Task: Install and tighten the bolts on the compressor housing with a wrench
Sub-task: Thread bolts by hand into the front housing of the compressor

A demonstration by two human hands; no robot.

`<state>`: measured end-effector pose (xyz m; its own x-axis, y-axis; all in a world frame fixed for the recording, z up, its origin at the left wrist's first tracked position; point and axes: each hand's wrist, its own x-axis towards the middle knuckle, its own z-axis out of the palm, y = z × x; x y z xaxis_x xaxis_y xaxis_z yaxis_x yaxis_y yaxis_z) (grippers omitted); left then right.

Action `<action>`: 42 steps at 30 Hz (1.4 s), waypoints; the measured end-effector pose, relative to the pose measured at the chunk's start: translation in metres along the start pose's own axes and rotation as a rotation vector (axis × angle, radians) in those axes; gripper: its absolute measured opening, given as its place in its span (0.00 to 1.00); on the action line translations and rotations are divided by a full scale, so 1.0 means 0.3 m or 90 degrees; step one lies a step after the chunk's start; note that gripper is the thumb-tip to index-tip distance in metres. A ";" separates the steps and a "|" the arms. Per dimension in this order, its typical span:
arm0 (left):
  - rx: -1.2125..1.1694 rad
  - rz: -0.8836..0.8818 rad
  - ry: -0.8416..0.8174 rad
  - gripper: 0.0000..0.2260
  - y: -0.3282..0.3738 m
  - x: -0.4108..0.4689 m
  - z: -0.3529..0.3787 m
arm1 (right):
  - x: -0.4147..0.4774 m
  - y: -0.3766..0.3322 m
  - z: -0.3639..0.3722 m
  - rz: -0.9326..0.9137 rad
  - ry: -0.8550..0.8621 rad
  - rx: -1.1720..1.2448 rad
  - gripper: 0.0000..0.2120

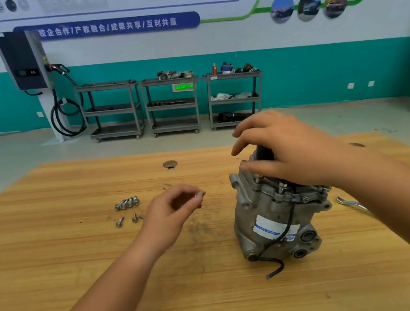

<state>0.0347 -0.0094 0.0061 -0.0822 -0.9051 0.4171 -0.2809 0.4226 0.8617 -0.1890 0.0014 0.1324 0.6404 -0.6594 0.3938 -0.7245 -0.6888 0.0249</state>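
A grey metal compressor [267, 215] stands upright on the wooden table [82, 269], with a white and blue label and a black cable hanging down its front. My right hand [286, 148] rests on its top, fingers around a dark part there. My left hand [172, 209] hovers left of the compressor and pinches a small bolt [200, 195] between thumb and fingertips. Several loose bolts [127, 203] lie in a row on the table further left, with two more bolts [127, 220] just in front of them. A wrench [351, 203] lies on the table right of the compressor, partly hidden by my right forearm.
A round hole with a metal rim [170, 164] sits in the table behind the bolts. Three grey shelf carts [173, 105] stand against the teal wall across the floor. A black wall charger with a coiled cable [22, 60] hangs at the left.
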 end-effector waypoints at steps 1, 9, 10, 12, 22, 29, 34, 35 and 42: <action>-0.113 0.004 0.005 0.03 0.068 0.003 0.028 | 0.004 -0.006 -0.008 -0.012 -0.017 0.044 0.14; -0.275 0.036 -0.015 0.08 0.322 0.103 0.081 | 0.049 -0.003 -0.102 -0.067 0.082 0.253 0.13; -0.276 0.021 -0.026 0.08 0.317 0.110 0.079 | 0.056 -0.004 -0.106 -0.077 0.075 0.254 0.12; -0.279 -0.005 -0.048 0.06 0.304 0.118 0.080 | 0.081 -0.003 -0.106 -0.069 0.038 0.236 0.09; -0.251 -0.151 -0.006 0.17 0.234 0.154 0.049 | 0.195 0.049 -0.085 0.060 -0.148 0.114 0.05; 0.135 -0.207 0.087 0.05 -0.070 0.091 -0.120 | 0.260 0.053 -0.030 0.194 -0.307 -0.194 0.20; 0.532 -0.275 0.051 0.12 -0.284 0.014 -0.261 | 0.275 0.025 -0.039 0.209 -0.379 -0.240 0.19; 0.576 -0.286 0.023 0.13 -0.305 0.004 -0.277 | 0.278 0.021 -0.039 0.208 -0.391 -0.245 0.19; 0.583 -0.251 -0.029 0.10 -0.352 0.007 -0.289 | 0.301 0.001 0.000 0.185 -0.483 -0.282 0.17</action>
<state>0.1470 -0.0520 -0.0588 0.1439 -0.9821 0.1215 -0.9238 -0.0893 0.3724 -0.1313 -0.0585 0.1680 0.2998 -0.9168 -0.2639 -0.8138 -0.3901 0.4307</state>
